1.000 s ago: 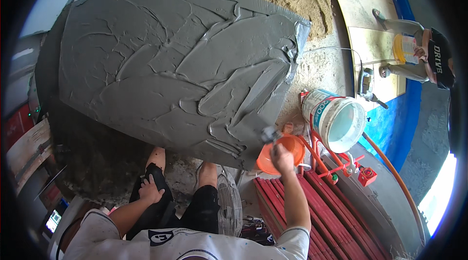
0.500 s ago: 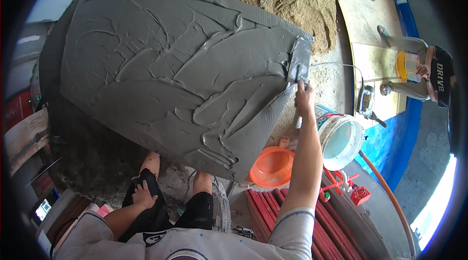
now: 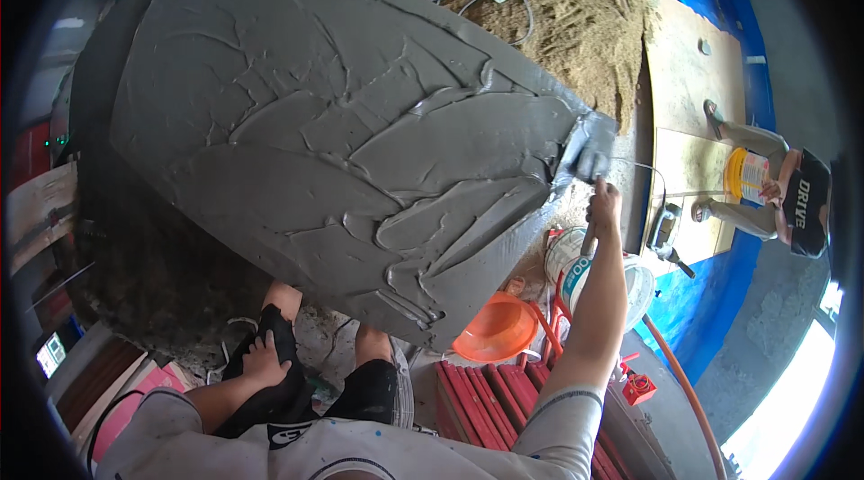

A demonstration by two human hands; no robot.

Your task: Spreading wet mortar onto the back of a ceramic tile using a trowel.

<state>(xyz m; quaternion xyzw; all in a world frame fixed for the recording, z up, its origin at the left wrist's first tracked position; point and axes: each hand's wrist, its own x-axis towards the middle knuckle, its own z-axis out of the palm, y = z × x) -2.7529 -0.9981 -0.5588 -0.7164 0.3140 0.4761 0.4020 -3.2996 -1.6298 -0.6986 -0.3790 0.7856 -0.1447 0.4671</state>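
A large slab (image 3: 261,183) covered in wet grey mortar, ridged with curved strokes, fills the middle of the view. My right hand (image 3: 605,208) is closed around the handle of a trowel (image 3: 589,145), arm stretched far forward. Its blade lies at the slab's right edge, smeared with grey paste and partly over the rim. Whether the blade presses on the mortar there I cannot make out. My left hand (image 3: 264,361) rests flat on my left knee, fingers apart, holding nothing.
Right of the slab are a white bucket (image 3: 637,291), an orange basin (image 3: 495,327) and a corded power tool (image 3: 666,233). Sand (image 3: 576,21) is heaped behind. Red bars (image 3: 481,399) lie near my right side. Another person (image 3: 792,201) stands at far right holding a yellow container (image 3: 745,172).
The trowel and my right hand have moved right and nearer, out to the slab's edge, and the blade has tilted. The whole view has shifted a little. My left hand stays on the knee.
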